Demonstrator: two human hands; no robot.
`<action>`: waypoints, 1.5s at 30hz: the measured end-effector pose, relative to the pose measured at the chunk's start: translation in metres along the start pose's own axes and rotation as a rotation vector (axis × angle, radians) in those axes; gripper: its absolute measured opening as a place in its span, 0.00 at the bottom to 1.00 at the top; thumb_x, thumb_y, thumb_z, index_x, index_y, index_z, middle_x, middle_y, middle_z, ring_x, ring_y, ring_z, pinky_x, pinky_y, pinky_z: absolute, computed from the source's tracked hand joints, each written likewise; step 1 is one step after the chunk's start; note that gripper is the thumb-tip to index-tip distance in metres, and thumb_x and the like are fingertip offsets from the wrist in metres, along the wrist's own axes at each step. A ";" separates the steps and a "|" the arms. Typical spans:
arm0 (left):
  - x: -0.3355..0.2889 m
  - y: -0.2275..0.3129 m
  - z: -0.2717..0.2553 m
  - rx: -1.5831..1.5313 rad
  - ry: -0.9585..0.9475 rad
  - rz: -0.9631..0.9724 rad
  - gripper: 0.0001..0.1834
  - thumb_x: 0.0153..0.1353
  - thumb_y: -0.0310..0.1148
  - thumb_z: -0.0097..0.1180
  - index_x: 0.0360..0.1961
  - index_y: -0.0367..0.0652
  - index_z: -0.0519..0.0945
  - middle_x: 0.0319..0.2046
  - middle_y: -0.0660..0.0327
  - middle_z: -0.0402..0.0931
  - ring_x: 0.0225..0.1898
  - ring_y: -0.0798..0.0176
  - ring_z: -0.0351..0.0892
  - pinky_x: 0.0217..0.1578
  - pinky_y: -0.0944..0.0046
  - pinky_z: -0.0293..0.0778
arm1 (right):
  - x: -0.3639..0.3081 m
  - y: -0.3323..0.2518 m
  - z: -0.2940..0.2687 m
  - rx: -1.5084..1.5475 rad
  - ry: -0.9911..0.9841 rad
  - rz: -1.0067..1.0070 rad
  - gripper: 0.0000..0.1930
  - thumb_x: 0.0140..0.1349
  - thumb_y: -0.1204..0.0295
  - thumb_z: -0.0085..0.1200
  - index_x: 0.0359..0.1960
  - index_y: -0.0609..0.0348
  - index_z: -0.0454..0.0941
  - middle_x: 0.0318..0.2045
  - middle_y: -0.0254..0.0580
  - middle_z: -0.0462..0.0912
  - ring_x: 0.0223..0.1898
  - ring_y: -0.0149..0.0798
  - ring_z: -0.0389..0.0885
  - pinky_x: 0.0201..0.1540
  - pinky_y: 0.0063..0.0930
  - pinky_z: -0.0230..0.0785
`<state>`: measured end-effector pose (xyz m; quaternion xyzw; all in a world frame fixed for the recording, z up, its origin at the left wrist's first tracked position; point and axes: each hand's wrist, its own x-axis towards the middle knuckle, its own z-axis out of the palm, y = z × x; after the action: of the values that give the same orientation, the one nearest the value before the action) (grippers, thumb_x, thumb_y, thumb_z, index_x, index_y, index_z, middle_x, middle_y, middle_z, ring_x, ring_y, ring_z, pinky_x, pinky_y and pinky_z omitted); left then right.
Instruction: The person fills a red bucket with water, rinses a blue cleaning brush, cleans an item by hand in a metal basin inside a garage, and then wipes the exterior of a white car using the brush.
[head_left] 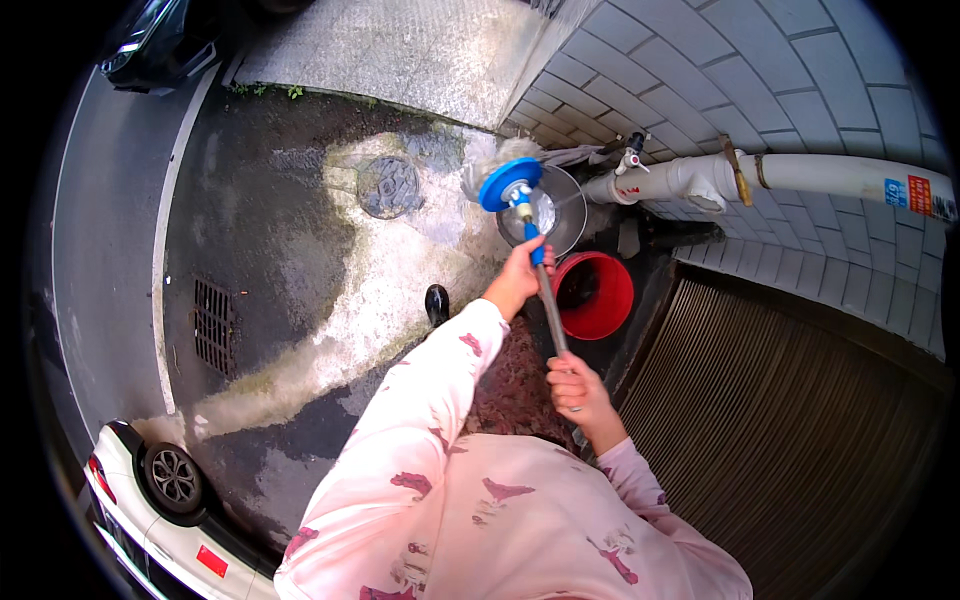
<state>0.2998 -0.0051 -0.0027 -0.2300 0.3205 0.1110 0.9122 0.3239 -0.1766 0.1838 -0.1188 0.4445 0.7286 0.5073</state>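
A mop [511, 186] with a round blue disc and pale, wet-looking strands is raised in front of me. My left hand [518, 279] is closed round its pole just below the blue collar. Lower on the metal pole, my right hand [581, 394] grips near its end. The mop head overlaps the left side of a round metal bucket [577, 208], partly hiding it; whether they touch I cannot tell. Right of the pole and nearer to me stands a red bucket [617, 296] with a dark inside.
A white pipe [800, 172] with a tap [632, 158] runs along the tiled wall [700, 70]. A ribbed shutter [770, 420] lies at right. On the ground are a manhole cover [390, 187] and a drain grate [213, 325]. A white car [215, 535] is at lower left.
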 end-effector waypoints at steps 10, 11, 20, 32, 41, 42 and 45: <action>-0.086 0.083 -0.009 0.021 0.176 0.240 0.17 0.52 0.41 0.54 0.18 0.50 0.60 0.08 0.71 0.53 0.05 0.75 0.48 0.06 0.75 0.46 | 0.066 0.033 0.005 -1.131 0.342 -0.175 0.12 0.59 0.70 0.43 0.19 0.51 0.57 0.10 0.25 0.54 0.08 0.21 0.50 0.07 0.16 0.43; -0.090 0.097 -0.007 -0.029 0.182 0.274 0.16 0.53 0.39 0.53 0.19 0.50 0.59 0.08 0.71 0.52 0.05 0.75 0.47 0.07 0.74 0.45 | 0.070 0.033 0.020 -1.060 0.249 -0.100 0.12 0.60 0.69 0.42 0.20 0.51 0.57 0.10 0.25 0.53 0.08 0.20 0.49 0.07 0.15 0.42; -0.120 0.157 -0.027 -0.138 0.190 0.492 0.12 0.54 0.34 0.48 0.19 0.49 0.59 0.08 0.71 0.51 0.06 0.75 0.49 0.06 0.74 0.46 | 0.130 0.021 0.055 -1.321 0.252 0.032 0.10 0.59 0.70 0.43 0.20 0.53 0.58 0.09 0.25 0.53 0.07 0.22 0.51 0.07 0.18 0.43; -0.214 0.160 -0.089 -0.099 0.326 1.061 0.10 0.51 0.33 0.50 0.20 0.49 0.62 0.09 0.70 0.54 0.08 0.75 0.53 0.08 0.71 0.48 | 0.182 0.053 0.030 -1.842 0.206 0.202 0.10 0.57 0.71 0.43 0.19 0.54 0.58 0.07 0.27 0.56 0.04 0.24 0.55 0.04 0.20 0.44; -0.339 0.121 -0.190 -0.434 0.157 1.137 0.14 0.49 0.34 0.49 0.14 0.50 0.58 0.06 0.71 0.52 0.04 0.74 0.49 0.05 0.71 0.45 | 0.188 0.152 -0.027 -2.216 -0.006 0.288 0.11 0.56 0.73 0.43 0.17 0.56 0.58 0.06 0.30 0.59 0.04 0.26 0.57 0.03 0.21 0.48; -0.357 0.117 -0.196 -0.456 0.095 1.103 0.14 0.50 0.34 0.48 0.13 0.50 0.58 0.06 0.70 0.51 0.04 0.74 0.49 0.05 0.71 0.44 | 0.183 0.175 -0.012 -2.233 0.037 0.381 0.10 0.55 0.73 0.43 0.18 0.58 0.59 0.07 0.32 0.61 0.05 0.28 0.60 0.04 0.22 0.50; -0.397 0.108 -0.193 -0.403 -0.019 1.156 0.16 0.48 0.33 0.47 0.10 0.51 0.56 0.04 0.70 0.49 0.04 0.73 0.48 0.05 0.71 0.44 | 0.182 0.186 -0.037 -2.484 -0.216 0.160 0.10 0.55 0.72 0.44 0.19 0.56 0.59 0.05 0.31 0.60 0.04 0.28 0.58 0.04 0.22 0.48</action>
<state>-0.1467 -0.0273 0.0793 -0.1862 0.3580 0.6483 0.6456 0.0733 -0.1064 0.1476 -0.4294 -0.5812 0.6901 0.0401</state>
